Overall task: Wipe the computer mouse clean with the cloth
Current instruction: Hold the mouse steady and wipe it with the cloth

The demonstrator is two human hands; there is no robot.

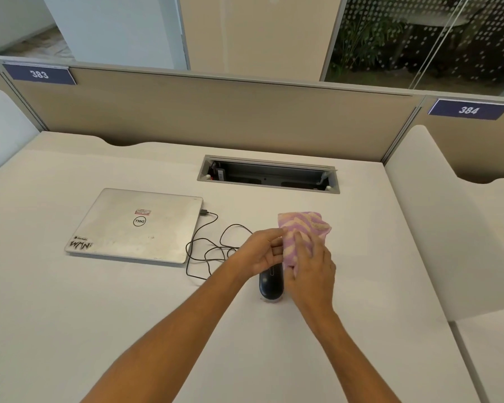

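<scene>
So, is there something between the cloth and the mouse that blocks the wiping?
Nothing visible does. The cloth, held by both hands, hangs directly against the front of the mouse; the cable lies off to the left.

Closed silver laptop [136, 225] left on white desk [70, 301]; open cable tray [269, 174] behind; partition signs 383, 384.

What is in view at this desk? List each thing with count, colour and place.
Laptop: one, silver, closed, left on the desk.
Computer mouse: one, black, mid-desk, partly under both hands.
Mouse cable: one, black, looped from laptop to mouse.
Cloth: one, pink and cream, over the mouse's far end.
Cable tray: one, grey, open, recessed at the back.
Number plates: two, blue, 383 and 384, on the partition.
Desk: one, white.
Left hand: steadies the mouse, pinches the cloth.
Right hand: presses the cloth.
</scene>
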